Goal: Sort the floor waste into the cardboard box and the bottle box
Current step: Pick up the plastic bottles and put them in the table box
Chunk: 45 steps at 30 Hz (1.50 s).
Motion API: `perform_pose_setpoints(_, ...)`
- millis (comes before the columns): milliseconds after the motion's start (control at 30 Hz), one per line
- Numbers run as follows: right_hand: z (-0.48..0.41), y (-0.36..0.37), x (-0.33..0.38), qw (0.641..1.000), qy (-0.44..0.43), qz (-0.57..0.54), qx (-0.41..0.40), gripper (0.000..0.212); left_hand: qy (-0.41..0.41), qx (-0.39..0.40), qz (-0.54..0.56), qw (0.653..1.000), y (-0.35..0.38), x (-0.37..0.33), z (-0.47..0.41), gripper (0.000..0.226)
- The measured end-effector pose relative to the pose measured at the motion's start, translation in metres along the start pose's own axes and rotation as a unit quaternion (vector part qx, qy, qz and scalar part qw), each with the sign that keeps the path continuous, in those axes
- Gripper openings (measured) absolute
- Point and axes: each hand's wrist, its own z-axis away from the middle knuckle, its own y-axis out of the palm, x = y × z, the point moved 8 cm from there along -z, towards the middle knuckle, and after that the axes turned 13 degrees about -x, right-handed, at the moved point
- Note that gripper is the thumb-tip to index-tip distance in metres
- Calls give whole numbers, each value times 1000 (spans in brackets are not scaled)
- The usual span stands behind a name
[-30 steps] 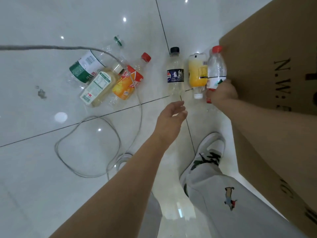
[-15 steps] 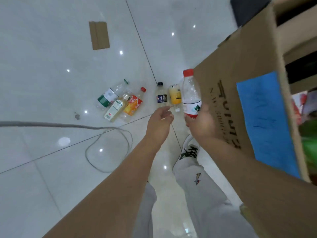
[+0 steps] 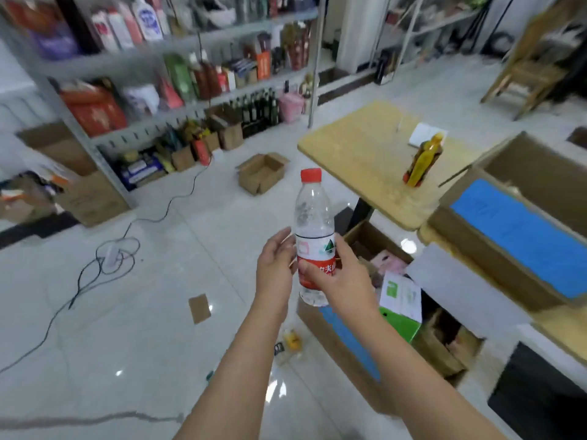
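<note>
Boxes, 2, blue-patched. One (image 3: 524,236) sits at 3 o'clock from the item you hold, and its inside is hidden. The other (image 3: 344,350) sits at 5 o'clock, open-topped and holding cartons and paper packs, so it is probably the cardboard box. The pictures do not settle which one takes bottles.

Small open box (image 3: 251,182), 1, on the floor at 11 o'clock, well apart.

Water bottle (image 3: 314,223), 1: clear plastic, red cap, red-and-white label. It is upright in mid-air in front of you, above the near corner of the 5 o'clock box.

Right hand (image 3: 343,277): fingers and thumb wrapped round the label band, carrying the bottle.

Left hand (image 3: 276,271): fingers straight and loose just beside the bottle at 9 o'clock, holding nothing. Whether it touches the bottle cannot be told.

Cardboard scrap (image 3: 199,308), 1, flat on the floor at 8 o'clock, not yet sorted.

Floor bottles (image 3: 290,341), several and blurred, at 6 o'clock under your forearms.

Hazards:
- Letting go here would likely drop the bottle among the cartons, which is the wrong box.
- Passing the smooth, light bottle to your left hand could fumble it.
- A step forward could land on the floor bottles, which would roll.
</note>
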Motion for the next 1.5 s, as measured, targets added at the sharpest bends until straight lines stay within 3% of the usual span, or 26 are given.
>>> perform_pose_setpoints(167, -19, -116, 73, 993, -58, -11, -98, 47, 51, 117, 8, 992, 104, -76, 42, 31)
perform_pose_setpoints(267, -17, -178, 82, 986, -60, -25, -153, 46, 61, 179, 2, 982, 164, -89, 72, 33)
perform_pose_setpoints(667, -35, -340, -22, 970, 27, -31, -241, 51, 46, 305, -102, 946, 339, 5, 140, 26)
perform_pose_setpoints(833, -70, -392, -96, 976, 63, -24, -208, 56, 52, 272, -177, 945, 394, 63, 127, 35)
perform_pose_setpoints(1067, -175, -491, -135, 976, 33, -5, -216, 57, 113, 234, -325, 909, 480, 104, 104, 39)
perform_pose_setpoints(1267, -262, -519, -167, 979, 19, 43, -201, 72, 224, 247, -442, 833, 532, 121, 78, 33)
perform_pose_setpoints(1367, -295, -508, -193, 974, 35, 164, -151, 73, 252, 223, -525, 782, 540, 119, 76, 37)
perform_pose_setpoints(1500, -320, -471, -244, 939, 49, 338, -29, 72, 260, 207, -571, 751, 541, 122, 75, 40)
